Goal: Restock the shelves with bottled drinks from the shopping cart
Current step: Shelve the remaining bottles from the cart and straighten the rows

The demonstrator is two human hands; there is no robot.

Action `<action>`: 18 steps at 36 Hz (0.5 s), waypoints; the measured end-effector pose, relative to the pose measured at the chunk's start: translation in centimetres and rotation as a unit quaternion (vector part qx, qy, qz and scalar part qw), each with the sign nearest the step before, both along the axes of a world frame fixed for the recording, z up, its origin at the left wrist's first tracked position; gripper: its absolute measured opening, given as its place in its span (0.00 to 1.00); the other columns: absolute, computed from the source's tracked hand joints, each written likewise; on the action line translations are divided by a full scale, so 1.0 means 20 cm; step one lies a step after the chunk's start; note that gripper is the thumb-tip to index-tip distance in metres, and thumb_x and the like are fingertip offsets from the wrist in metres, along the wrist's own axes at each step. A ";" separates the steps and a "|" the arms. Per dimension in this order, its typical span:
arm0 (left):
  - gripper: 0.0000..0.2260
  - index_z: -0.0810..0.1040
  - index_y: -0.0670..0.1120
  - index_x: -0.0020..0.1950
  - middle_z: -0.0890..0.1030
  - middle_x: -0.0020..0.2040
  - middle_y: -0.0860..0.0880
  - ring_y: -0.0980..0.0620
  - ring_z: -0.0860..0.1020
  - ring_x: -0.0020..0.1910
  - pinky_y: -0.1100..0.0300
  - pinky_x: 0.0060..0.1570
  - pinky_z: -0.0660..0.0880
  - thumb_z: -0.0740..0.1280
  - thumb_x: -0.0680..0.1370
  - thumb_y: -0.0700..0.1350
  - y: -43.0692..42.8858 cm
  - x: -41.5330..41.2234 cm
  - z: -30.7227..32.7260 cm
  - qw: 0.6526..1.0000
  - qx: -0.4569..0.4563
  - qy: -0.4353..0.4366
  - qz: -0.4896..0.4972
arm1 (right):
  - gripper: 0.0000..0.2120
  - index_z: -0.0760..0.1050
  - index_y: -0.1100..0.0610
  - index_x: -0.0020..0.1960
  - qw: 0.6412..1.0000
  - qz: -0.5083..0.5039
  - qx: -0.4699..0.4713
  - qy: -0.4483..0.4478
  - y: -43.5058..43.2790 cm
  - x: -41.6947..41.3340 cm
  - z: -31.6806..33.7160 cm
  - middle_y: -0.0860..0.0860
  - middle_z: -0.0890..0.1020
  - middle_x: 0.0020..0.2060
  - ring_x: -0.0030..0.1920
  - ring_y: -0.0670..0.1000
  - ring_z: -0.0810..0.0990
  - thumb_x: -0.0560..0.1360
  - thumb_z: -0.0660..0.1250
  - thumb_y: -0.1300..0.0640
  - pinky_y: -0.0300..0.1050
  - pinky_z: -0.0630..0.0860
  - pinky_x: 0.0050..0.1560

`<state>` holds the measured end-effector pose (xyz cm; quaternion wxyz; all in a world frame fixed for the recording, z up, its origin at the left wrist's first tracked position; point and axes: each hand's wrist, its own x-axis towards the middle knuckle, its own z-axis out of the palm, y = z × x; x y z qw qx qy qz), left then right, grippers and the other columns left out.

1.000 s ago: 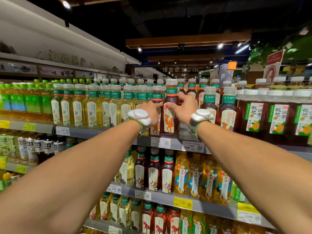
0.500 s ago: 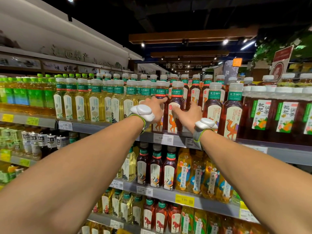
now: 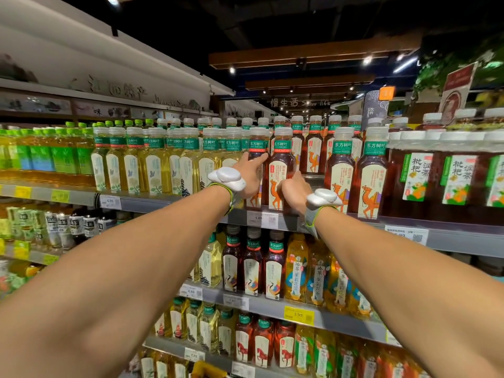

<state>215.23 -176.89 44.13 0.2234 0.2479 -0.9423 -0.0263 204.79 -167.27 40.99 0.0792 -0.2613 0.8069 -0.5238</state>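
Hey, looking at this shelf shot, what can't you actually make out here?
- Shopping cart: nowhere in the head view, outside the frame.
- Right hand fingertips: hidden behind the hand's own back, so its hold on the front camel bottle is unclear.
- Neighbouring camel bottle: the left hand covers its main label.
- Price tag at the right: blurred, unreadable.
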 end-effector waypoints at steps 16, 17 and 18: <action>0.13 0.72 0.43 0.63 0.74 0.64 0.41 0.41 0.75 0.60 0.48 0.61 0.73 0.60 0.79 0.37 0.34 0.09 -0.30 0.982 0.071 0.173 0.031 | 0.09 0.76 0.59 0.56 0.975 -0.044 -0.198 0.092 0.26 0.21 -0.32 0.56 0.81 0.52 0.51 0.56 0.81 0.79 0.67 0.54 0.45 0.72 0.51; 0.12 0.72 0.42 0.62 0.75 0.62 0.41 0.42 0.75 0.60 0.49 0.60 0.72 0.60 0.79 0.37 0.37 0.10 -0.34 0.981 0.074 0.176 0.032 | 0.09 0.76 0.59 0.55 0.978 -0.031 -0.189 0.088 0.28 0.23 -0.36 0.56 0.81 0.51 0.51 0.56 0.81 0.80 0.66 0.54 0.45 0.72 0.50; 0.11 0.73 0.42 0.61 0.76 0.62 0.41 0.42 0.75 0.60 0.50 0.59 0.72 0.59 0.80 0.37 0.40 0.12 -0.38 0.980 0.081 0.180 0.035 | 0.09 0.76 0.59 0.54 0.980 -0.023 -0.179 0.080 0.30 0.25 -0.39 0.55 0.81 0.51 0.51 0.56 0.80 0.80 0.65 0.54 0.45 0.72 0.49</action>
